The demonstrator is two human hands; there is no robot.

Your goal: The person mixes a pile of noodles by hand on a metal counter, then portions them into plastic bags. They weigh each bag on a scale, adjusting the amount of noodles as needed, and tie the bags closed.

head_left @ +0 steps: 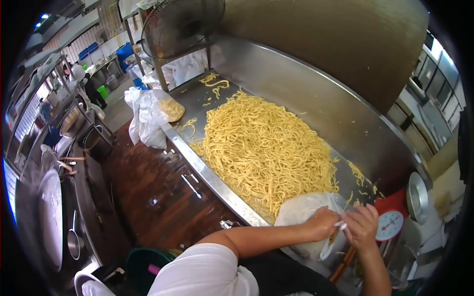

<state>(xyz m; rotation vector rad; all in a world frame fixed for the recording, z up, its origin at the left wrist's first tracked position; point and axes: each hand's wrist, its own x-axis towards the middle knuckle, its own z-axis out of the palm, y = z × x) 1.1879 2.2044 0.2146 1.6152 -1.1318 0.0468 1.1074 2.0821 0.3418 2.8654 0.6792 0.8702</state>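
A clear plastic bag (296, 209) stands at the near right end of the steel tray, its contents pale through the film. My left hand (323, 224) is closed around the gathered neck of this bag. Right beside it, my right hand (361, 227) pinches a twisted white strip of the plastic, some of its fingers raised. Behind the bag spreads a large heap of yellow noodles (266, 143), lying on the steel tray (306, 84). A few loose noodles (356, 172) lie off to the right of the heap.
A red dial scale (390, 224) with a metal pan (417, 197) stands close to my right hand. White plastic bags (148, 116) sit at the tray's left edge. A fan (182, 24) is behind. Left are a large wok (51, 217) and a ladle (74, 241). Another person (91, 84) stands far back.
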